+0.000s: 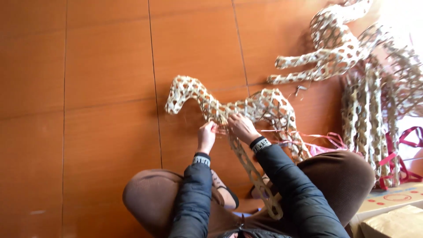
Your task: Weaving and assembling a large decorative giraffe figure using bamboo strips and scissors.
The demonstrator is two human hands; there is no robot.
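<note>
dark puffer sleeves (patterned knit cuffs), brown trousers

Orange-brown tiled floor point(88, 88) carrying a woven horse figure point(229, 108) lying centre, another woven figure point(328, 53) resting far right, red ribbon point(321, 141) trailing right, cardboard boxes point(392, 211) sitting near right

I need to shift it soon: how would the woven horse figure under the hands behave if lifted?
The woven horse figure is open lattice, so probably light for its size. Its long thin legs likely flex or wobble. The left hand and right hand work loose strips, which might snag or pull out.
</note>
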